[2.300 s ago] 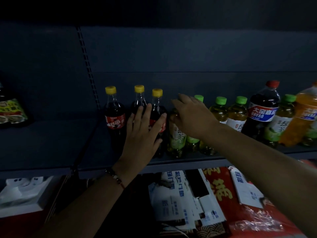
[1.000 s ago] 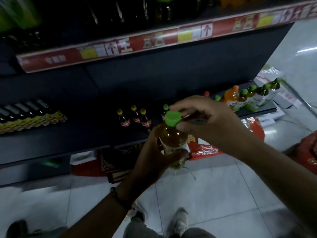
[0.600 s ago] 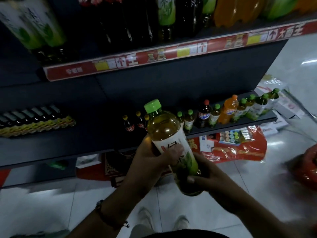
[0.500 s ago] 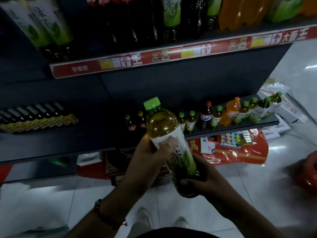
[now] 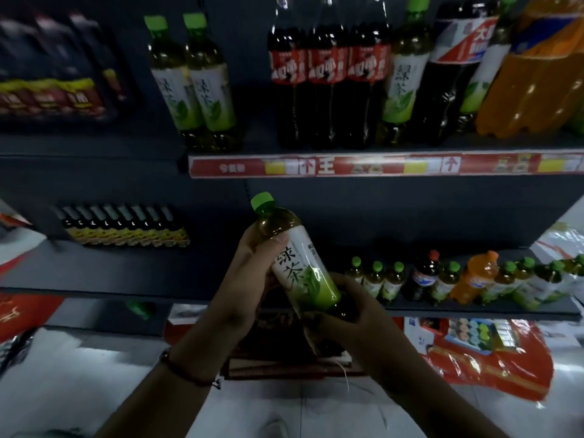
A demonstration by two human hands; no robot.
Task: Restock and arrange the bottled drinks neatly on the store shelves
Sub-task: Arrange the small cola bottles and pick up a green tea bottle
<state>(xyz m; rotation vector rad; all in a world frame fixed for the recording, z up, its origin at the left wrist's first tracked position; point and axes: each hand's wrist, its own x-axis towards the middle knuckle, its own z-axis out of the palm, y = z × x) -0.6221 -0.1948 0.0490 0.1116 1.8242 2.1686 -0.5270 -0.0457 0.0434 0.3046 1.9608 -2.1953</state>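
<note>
I hold a green-tea bottle (image 5: 292, 257) with a green cap and a white-and-green label, tilted with its cap up and to the left, in front of the shelves. My left hand (image 5: 252, 273) grips its upper body. My right hand (image 5: 350, 314) cups its base. On the upper shelf (image 5: 347, 164) stand two green-tea bottles (image 5: 192, 74), three dark cola bottles (image 5: 328, 71), another green tea (image 5: 401, 67), a dark soda and an orange soda (image 5: 534, 67). On the lower shelf (image 5: 474, 308) a row of small green-tea bottles (image 5: 376, 278) mixes with a dark soda (image 5: 423, 275) and an orange bottle (image 5: 474, 276).
Small dark bottles with yellow labels (image 5: 126, 226) line the lower shelf's left section. Dark packaged bottles (image 5: 53, 74) sit at upper left. Red packaging and cartons (image 5: 489, 352) lie on the white tiled floor below the shelf. A red price strip runs along the upper shelf edge.
The view has tilted up, bringing the upper shelf's bottles into sight. Both hands still hold the green-tea bottle, raised slightly; earlier it was lifted off the lower shelf.
</note>
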